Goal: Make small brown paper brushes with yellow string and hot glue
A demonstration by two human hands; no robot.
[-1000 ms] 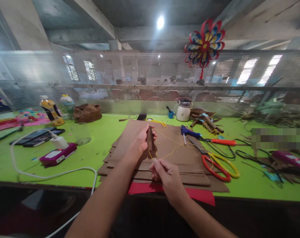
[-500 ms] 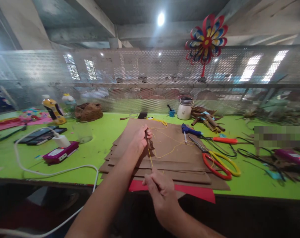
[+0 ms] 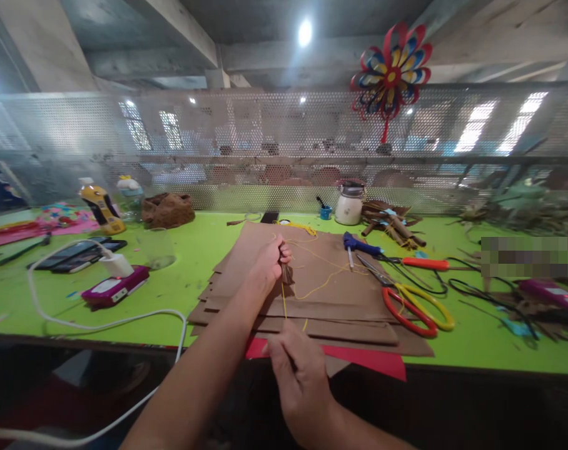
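Over a stack of brown paper sheets (image 3: 340, 300), my left hand (image 3: 272, 259) is closed around a small dark-brown bundle (image 3: 288, 274) whose frayed end pokes out below the fingers. A yellow thread (image 3: 284, 300) runs taut from that bundle down to my right hand (image 3: 300, 369). My right hand is closed on the thread in front of the stack, near the table edge. More loose yellow thread (image 3: 331, 278) curls across the paper to the right of the bundle. Under the stack a red sheet (image 3: 368, 364) sticks out at the front.
On the right lie scissors (image 3: 408, 309) with red and yellow handles, a blue-handled tool (image 3: 361, 244) and an orange-handled tool (image 3: 425, 264). A white jar (image 3: 348, 206) stands behind. Leftward are a purple power box (image 3: 116, 286), white cable (image 3: 183, 325), clear cup (image 3: 157, 250) and yellow bottle (image 3: 102, 207).
My left hand has turned slightly, with the bundle shifting a little to the right. My right hand has moved slightly left, and the thread between them stays taut.
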